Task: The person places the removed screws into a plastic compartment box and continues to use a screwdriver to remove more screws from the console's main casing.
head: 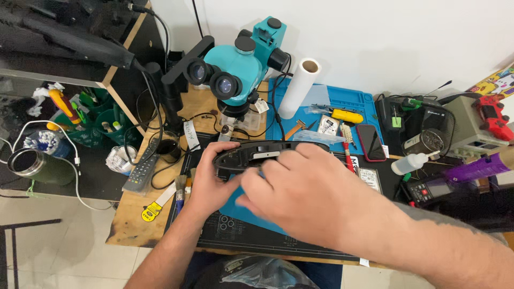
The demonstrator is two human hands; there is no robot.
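**Two hands on a black oval case**

While your left hand (210,184) grips the left end of the black oval case (257,152), fingers curled tight on it, your right hand (300,192) lies over its middle, fingers bent on the rim. Under both hands sits a blue pad (243,211) on the black mat (278,241). Just past the case stands a teal microscope (235,67).

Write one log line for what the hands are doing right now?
left hand: grips black oval casing | right hand: rests on casing, blurred | surface: black mat | behind: teal microscope
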